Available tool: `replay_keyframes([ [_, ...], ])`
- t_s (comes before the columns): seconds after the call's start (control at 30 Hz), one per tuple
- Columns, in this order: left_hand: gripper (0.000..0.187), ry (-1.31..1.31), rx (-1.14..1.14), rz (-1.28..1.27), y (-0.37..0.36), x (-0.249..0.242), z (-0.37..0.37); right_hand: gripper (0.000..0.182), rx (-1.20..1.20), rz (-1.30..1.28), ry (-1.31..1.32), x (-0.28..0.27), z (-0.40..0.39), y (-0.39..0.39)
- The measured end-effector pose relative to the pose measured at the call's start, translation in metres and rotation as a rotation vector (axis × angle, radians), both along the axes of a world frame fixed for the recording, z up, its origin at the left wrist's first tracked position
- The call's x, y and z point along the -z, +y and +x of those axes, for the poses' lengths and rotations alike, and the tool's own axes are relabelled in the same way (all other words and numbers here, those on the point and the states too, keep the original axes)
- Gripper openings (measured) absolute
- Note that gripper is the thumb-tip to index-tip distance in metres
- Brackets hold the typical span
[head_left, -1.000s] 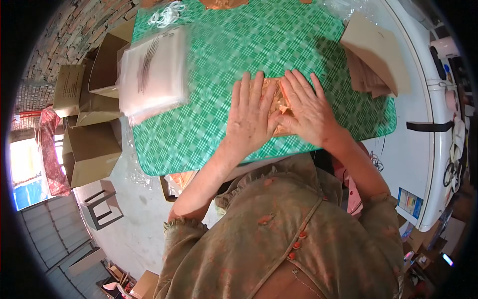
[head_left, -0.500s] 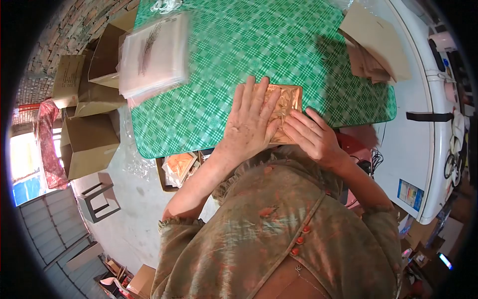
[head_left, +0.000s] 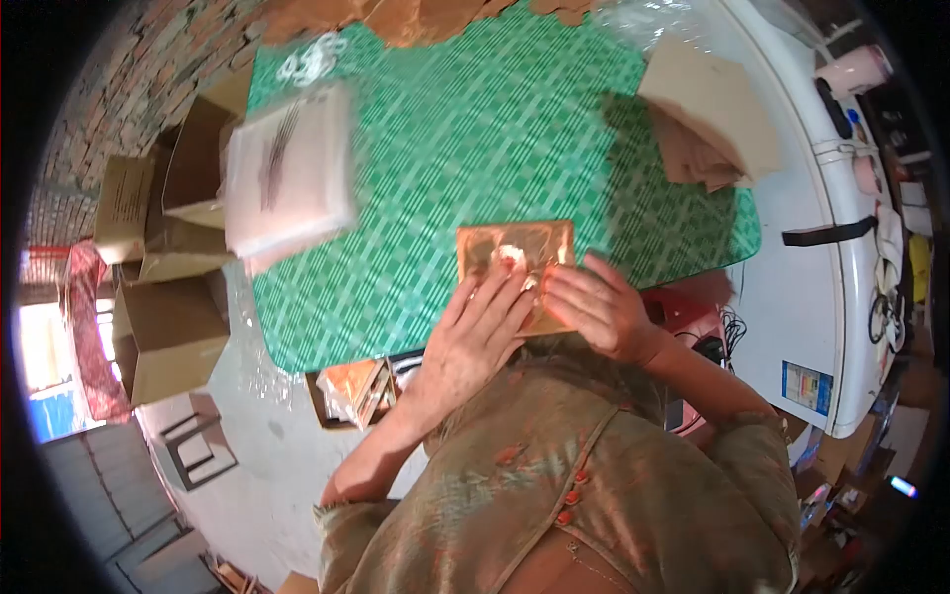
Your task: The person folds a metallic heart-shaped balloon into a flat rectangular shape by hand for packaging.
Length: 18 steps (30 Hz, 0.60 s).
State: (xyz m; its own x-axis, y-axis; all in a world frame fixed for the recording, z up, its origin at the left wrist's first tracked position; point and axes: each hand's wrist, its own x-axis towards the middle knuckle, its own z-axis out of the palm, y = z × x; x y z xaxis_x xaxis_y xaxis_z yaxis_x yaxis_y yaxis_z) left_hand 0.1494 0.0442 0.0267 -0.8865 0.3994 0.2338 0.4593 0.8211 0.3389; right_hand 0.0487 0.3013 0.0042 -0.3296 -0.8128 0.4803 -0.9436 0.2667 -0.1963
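Note:
A shiny copper-coloured square piece (head_left: 544, 243), with a foil-like, reflective surface, lies at the near edge of the green checked tablecloth (head_left: 445, 168). My left hand (head_left: 473, 332) rests flat across its lower left part, fingers stretched toward the middle. From the right, my right hand (head_left: 606, 309) touches the piece with its fingers extended and close together. Neither hand is wrapped around anything. The lower part of the square is partly hidden under my fingers.
Clear plastic sleeves (head_left: 292, 173) are stacked at the table's left. Brown cardboard pieces (head_left: 708, 119) lie at the right, beside a white appliance (head_left: 792, 277). Open cardboard boxes (head_left: 178, 327) stand left of the table. Brown sheets (head_left: 426, 20) lie along the far edge.
The view has tilted, bringing the table's far edge into sight. My left hand has drawn back across the square toward my body, uncovering its upper part. My right hand stays at the right side.

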Motion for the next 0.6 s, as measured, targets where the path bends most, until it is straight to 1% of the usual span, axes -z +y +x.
replay_keyframes([
  [0.07,0.065,0.091,-0.016,-0.024,-0.002,0.013,0.002,0.028,-0.005,-0.029,0.003,0.003,-0.001,-0.001],
  [0.17,0.058,0.121,-0.023,-0.004,0.000,0.018,0.000,0.031,-0.060,0.092,0.014,-0.011,-0.007,0.003],
  [0.2,0.056,0.136,-0.018,0.021,0.000,0.019,-0.001,0.047,-0.080,0.124,-0.068,-0.023,-0.010,0.006],
  [0.3,0.054,0.121,-0.006,0.045,-0.001,0.014,-0.001,0.066,0.022,-0.037,-0.071,-0.041,-0.047,0.015],
  [0.37,0.053,0.124,0.007,0.029,-0.003,0.015,-0.001,0.070,0.341,-0.038,0.115,-0.062,-0.084,0.014],
  [0.43,0.052,0.117,0.019,0.009,-0.004,0.015,-0.001,0.060,0.576,-0.005,0.285,-0.068,-0.129,0.018],
  [0.53,0.050,0.110,0.017,0.029,-0.003,0.014,0.000,0.047,0.542,-0.030,0.310,-0.070,-0.170,0.029],
  [0.6,0.049,0.108,0.014,0.025,-0.004,0.014,0.000,0.040,0.508,-0.040,0.396,-0.075,-0.169,0.027],
])
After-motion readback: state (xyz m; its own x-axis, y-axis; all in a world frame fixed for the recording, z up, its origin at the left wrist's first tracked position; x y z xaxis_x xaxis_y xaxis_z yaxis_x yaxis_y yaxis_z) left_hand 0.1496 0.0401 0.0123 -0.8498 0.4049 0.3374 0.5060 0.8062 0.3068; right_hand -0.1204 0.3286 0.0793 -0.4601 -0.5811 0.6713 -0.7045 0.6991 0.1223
